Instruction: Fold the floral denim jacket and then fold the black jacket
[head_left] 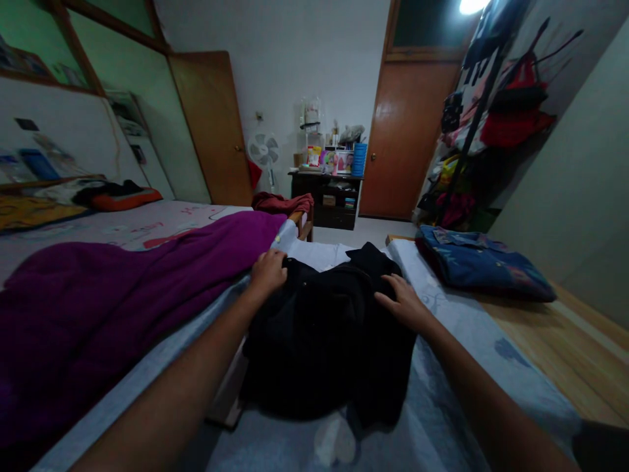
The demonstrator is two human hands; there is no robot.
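Note:
A black garment [329,334] lies spread and rumpled on the bed with a light blue patterned sheet [442,393]. My left hand [268,272] is at the garment's far left corner, its fingers closed on the black cloth. On the other side, my right hand [400,298] rests on the garment's upper right part with its fingers spread. Part of a pale flat object with a dark edge [228,393] shows from under the garment's left side.
A purple blanket [122,295] covers the left side. Folded blue bedding [481,262] sits at the right. Beyond the bed are a dark cabinet [324,213], a white fan [265,151] and a brown door [413,137]. Clothes [521,98] hang at the upper right.

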